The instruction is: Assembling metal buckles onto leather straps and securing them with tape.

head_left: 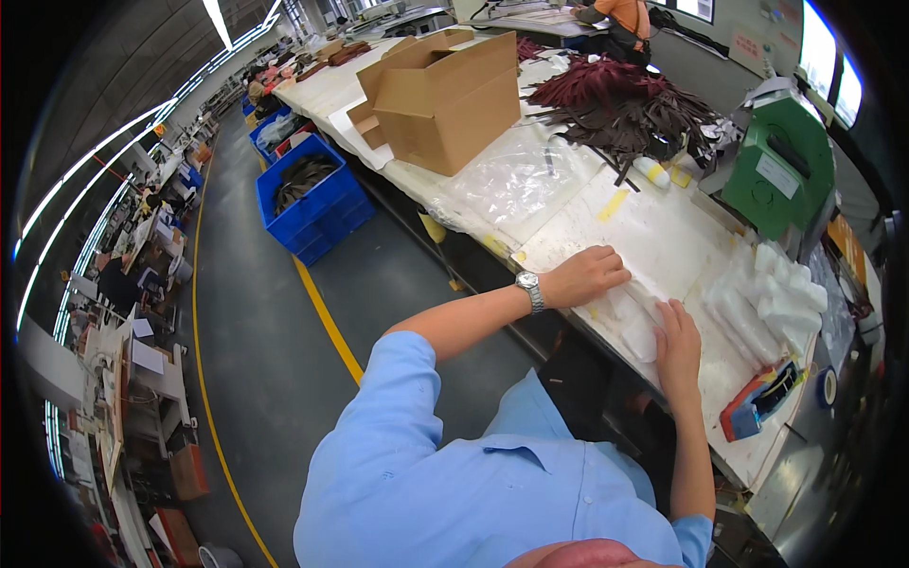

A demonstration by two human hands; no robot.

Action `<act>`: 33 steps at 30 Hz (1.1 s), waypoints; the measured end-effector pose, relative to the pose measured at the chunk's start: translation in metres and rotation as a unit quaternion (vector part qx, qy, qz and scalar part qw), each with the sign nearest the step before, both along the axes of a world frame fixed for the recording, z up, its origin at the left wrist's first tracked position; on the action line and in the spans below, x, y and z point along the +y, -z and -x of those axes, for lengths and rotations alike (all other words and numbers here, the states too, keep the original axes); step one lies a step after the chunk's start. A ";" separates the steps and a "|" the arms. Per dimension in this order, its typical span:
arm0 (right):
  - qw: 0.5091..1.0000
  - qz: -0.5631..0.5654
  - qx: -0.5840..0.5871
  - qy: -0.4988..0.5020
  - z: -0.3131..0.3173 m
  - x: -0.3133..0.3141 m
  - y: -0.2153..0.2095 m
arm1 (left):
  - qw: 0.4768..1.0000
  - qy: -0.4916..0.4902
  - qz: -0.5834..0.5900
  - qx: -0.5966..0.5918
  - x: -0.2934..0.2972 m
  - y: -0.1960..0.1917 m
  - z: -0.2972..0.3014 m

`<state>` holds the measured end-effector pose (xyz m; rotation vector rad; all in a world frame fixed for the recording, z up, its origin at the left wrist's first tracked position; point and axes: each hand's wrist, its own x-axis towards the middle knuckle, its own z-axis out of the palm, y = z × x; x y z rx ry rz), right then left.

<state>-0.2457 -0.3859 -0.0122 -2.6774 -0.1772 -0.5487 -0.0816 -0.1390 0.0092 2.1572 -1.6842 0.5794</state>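
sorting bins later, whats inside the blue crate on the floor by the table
The blue crate holds a heap of dark brown strap-like pieces, lying loose near the top. Whatever sits under that heap, and the crate's bottom, is covered.

Both hands rest flat on a white foam sheet (pixel 636 317) on the workbench (pixel 663 237): left hand (pixel 592 275) at its far end, right hand (pixel 678 343) at its near end.
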 end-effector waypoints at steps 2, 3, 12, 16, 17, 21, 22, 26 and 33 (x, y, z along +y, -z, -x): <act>1.000 -0.020 0.015 0.005 0.000 0.005 -0.013 | 0.997 -0.005 0.050 -0.055 -0.004 -0.012 0.005; 0.999 -0.022 0.023 0.008 0.000 0.006 -0.013 | 0.988 -0.015 0.104 -0.116 -0.005 -0.016 0.007; 0.996 -0.066 -0.056 0.013 -0.022 -0.018 0.003 | 0.998 0.026 0.051 0.034 -0.020 0.013 -0.024; 0.979 -0.198 -0.002 0.038 -0.023 -0.016 -0.003 | 0.998 -0.013 0.034 0.058 0.002 -0.004 -0.014; 0.965 -0.257 0.034 0.033 -0.021 -0.020 -0.004 | 0.997 0.002 0.033 0.064 0.001 -0.006 -0.012; 0.937 -0.326 0.116 0.056 -0.021 -0.024 -0.008 | 0.999 0.002 0.022 0.025 0.003 -0.007 -0.009; 0.936 -0.328 0.116 0.058 -0.022 -0.024 -0.009 | 1.000 0.007 0.031 0.003 0.004 -0.006 -0.008; 0.874 -0.434 0.212 0.058 -0.032 -0.031 -0.014 | 0.999 -0.003 0.041 0.001 0.005 0.000 -0.008; 0.809 -0.537 0.236 -0.022 -0.037 -0.048 -0.010 | 0.998 -0.010 0.062 0.010 -0.005 -0.004 0.004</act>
